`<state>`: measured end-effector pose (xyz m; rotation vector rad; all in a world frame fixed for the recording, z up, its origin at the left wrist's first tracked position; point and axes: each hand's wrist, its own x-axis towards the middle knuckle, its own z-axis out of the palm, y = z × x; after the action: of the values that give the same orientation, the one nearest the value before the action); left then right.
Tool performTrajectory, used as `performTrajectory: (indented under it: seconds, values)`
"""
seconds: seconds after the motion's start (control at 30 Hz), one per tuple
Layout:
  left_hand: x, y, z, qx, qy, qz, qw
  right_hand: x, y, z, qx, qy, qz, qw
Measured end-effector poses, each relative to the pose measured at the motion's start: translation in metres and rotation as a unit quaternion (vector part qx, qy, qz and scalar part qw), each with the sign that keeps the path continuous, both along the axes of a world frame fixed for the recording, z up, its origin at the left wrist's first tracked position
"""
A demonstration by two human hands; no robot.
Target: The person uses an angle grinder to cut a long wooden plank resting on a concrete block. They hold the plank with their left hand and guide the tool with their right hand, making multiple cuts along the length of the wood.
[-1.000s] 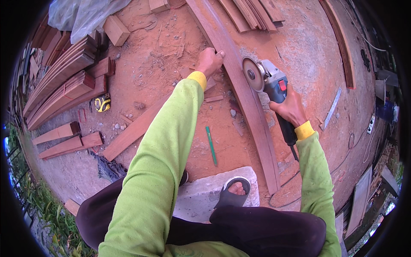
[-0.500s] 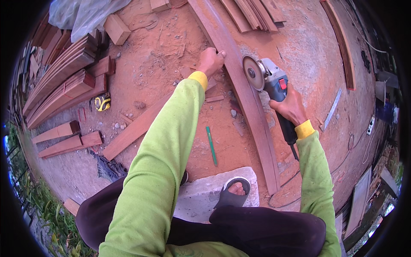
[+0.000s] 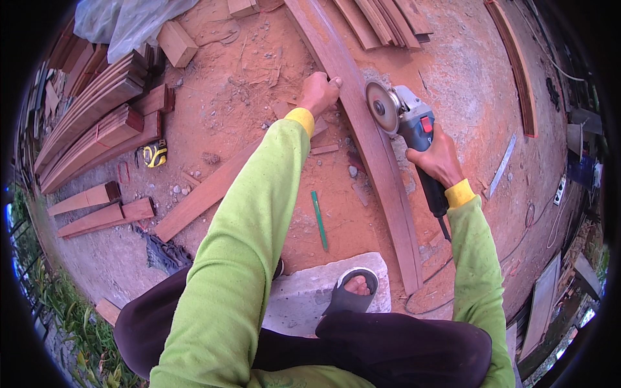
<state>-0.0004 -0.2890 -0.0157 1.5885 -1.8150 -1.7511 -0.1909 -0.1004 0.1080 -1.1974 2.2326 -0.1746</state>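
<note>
Red dirt ground (image 3: 259,71); stacked timber (image 3: 90,123), grass (image 3: 65,310), daylight

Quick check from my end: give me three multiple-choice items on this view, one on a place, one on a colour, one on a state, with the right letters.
1. The angle grinder sits where, relative to the long plank?
A. at its right edge
B. at its left edge
C. far off it

2. The pencil on the ground is:
A. red
B. green
C. white

3. The left hand is:
A. lifted clear
B. on the tape measure
C. gripping the plank's edge

Answers: 1 A, the disc meets the right edge; 2 B, its shaft is green; 3 C, fingers curl over the plank.
</note>
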Motion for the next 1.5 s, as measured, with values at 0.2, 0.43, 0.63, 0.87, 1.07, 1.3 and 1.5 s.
performTrajectory:
  seconds: [0.2, 0.43, 0.63, 0.87, 1.07, 1.3, 1.5]
  values:
    - [0.001, 0.000, -0.004, 0.005, 0.008, 0.010, 1.000, 0.002, -0.005, 0.004, -0.006, -0.008, 0.001, 1.000]
    - [0.002, 0.000, 0.001, -0.002, -0.003, 0.002, 1.000, -0.001, -0.006, -0.003, -0.018, -0.003, 0.002, 1.000]
    - [0.001, 0.001, -0.001, -0.005, -0.004, 0.001, 1.000, 0.002, -0.011, 0.001, -0.008, -0.010, -0.005, 1.000]
    - [0.001, -0.002, -0.017, -0.031, 0.010, -0.004, 0.999, 0.001, -0.012, -0.002, -0.041, -0.021, -0.006, 0.999]
    - [-0.001, -0.003, -0.015, -0.016, 0.002, -0.002, 1.000, -0.001, -0.015, -0.003, -0.009, -0.003, -0.005, 1.000]
    - [0.001, -0.001, -0.004, 0.004, 0.014, 0.009, 1.000, -0.002, -0.016, -0.008, -0.018, -0.006, -0.003, 1.000]
    - [-0.001, 0.001, -0.003, -0.001, 0.019, 0.010, 1.000, -0.002, -0.019, -0.006, -0.014, -0.011, -0.005, 1.000]
